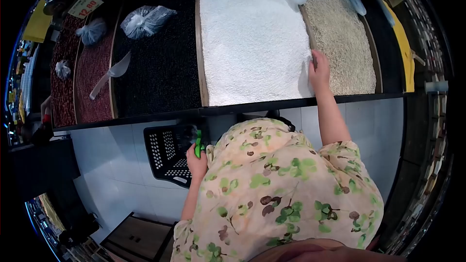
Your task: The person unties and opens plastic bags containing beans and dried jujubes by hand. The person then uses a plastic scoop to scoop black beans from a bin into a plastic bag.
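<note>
My right hand [320, 71] rests at the wooden divider between the bin of white grain [255, 39] and the bin of beige grain [340, 39]. Its fingers are bent over the divider, and whether anything is in them is hidden. Down at the left, my left hand [197, 161] is closed round the green handle [198, 144] of a black shopping basket [160, 157]. The basket hangs beside my body, below the front edge of the bins.
Left of the white grain are a dark bin [155, 68] and reddish bins [92, 68]. A clear scoop [118, 69] and tied plastic bags [145, 22] lie on them. Price signs [86, 5] stand behind. A brown cabinet [138, 237] stands at the lower left.
</note>
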Motion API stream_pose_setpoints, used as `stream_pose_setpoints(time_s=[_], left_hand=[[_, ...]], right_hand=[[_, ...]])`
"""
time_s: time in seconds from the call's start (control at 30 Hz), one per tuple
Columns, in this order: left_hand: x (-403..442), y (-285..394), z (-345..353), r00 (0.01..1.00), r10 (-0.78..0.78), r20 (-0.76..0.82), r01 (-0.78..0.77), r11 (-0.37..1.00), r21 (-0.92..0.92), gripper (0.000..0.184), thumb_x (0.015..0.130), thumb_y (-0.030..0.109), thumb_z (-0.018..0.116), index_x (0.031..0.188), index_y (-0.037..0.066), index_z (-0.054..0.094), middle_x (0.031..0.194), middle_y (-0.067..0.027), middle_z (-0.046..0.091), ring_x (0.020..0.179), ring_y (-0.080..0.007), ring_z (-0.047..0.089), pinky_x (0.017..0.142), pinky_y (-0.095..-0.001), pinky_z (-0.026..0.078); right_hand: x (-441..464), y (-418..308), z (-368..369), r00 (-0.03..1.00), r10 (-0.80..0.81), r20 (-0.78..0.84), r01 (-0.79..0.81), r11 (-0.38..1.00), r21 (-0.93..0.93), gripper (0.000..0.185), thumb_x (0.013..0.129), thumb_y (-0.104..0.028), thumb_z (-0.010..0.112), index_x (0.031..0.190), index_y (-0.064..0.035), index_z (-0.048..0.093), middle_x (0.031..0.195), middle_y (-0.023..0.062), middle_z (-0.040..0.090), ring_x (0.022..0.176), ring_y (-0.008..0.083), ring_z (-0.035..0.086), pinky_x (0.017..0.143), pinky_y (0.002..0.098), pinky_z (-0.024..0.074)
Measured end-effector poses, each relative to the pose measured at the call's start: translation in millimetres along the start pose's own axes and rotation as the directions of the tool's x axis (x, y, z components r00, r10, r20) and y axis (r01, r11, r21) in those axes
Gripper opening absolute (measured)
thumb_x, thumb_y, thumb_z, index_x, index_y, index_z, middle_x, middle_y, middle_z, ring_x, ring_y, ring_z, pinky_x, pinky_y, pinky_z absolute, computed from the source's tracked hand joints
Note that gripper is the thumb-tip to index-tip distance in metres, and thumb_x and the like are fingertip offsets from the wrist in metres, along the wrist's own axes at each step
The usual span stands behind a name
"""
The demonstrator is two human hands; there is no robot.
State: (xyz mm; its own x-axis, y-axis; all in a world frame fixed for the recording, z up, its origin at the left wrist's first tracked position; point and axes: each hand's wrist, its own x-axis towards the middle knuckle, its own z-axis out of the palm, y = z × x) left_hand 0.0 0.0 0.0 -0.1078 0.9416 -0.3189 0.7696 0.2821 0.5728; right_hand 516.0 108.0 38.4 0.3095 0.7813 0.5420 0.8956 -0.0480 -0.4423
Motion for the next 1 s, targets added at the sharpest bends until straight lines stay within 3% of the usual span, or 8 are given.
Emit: stream_pose_setpoints(time_s=[0.07,0.1,0.43,0.6,1.0], left_hand=[[-2,12,6,1.000,-0.009,0.025,0.007,0.996,0.086,0.054,0.079,0.018,0.063,0.127,0.003,0.047,0.120,-0.0202,0.053,0.108,-0.0360,0.053,0.088,-0.0399,0.045],[10,-1,-22,1.000,-0.005,-0.024,0.008,0.987,0.162,0.053,0.079,0.019,0.063,0.127,0.002,0.047,0.119,-0.0203,0.054,0.106,-0.0360,0.054,0.087,-0.0402,0.046],[2,17,-3,0.992,-0.120,-0.031,0.123,0.966,0.227,0.050,0.079,0.022,0.062,0.122,0.001,0.052,0.104,-0.0211,0.062,0.092,-0.0364,0.061,0.077,-0.0426,0.049],[-2,21,-2,0.995,-0.031,-0.096,0.054,0.966,0.252,0.047,0.077,0.021,0.061,0.119,0.002,0.054,0.102,-0.0209,0.063,0.090,-0.0369,0.062,0.078,-0.0431,0.050],[2,15,-7,0.993,-0.020,-0.116,0.059,0.937,0.345,0.042,0.075,0.020,0.062,0.114,0.006,0.058,0.095,-0.0208,0.065,0.085,-0.0364,0.063,0.075,-0.0432,0.051]], right_hand=[[7,2,-10,0.998,-0.062,-0.032,0.061,0.998,-0.020,0.035,0.077,0.000,0.059,0.111,-0.0032,0.056,0.111,0.0150,0.058,0.105,0.0331,0.053,0.092,0.0402,0.0425],[-4,-16,15,0.999,-0.014,-0.050,0.016,0.999,0.035,0.035,0.076,0.000,0.059,0.111,-0.0031,0.056,0.111,0.0148,0.058,0.105,0.0331,0.054,0.091,0.0402,0.0426],[0,-7,-2,1.000,-0.010,-0.023,0.010,1.000,-0.014,0.035,0.073,0.002,0.060,0.107,-0.0028,0.058,0.109,0.0145,0.058,0.103,0.0331,0.054,0.089,0.0396,0.0439],[1,-9,-6,1.000,-0.009,-0.012,0.009,1.000,0.009,0.033,0.073,0.001,0.060,0.106,-0.0029,0.059,0.110,0.0146,0.058,0.104,0.0335,0.053,0.090,0.0404,0.0436],[-5,-7,-6,0.998,-0.030,-0.046,0.032,0.999,0.023,0.033,0.075,-0.002,0.059,0.108,-0.0038,0.057,0.109,0.0137,0.057,0.103,0.0327,0.053,0.089,0.0397,0.0441]])
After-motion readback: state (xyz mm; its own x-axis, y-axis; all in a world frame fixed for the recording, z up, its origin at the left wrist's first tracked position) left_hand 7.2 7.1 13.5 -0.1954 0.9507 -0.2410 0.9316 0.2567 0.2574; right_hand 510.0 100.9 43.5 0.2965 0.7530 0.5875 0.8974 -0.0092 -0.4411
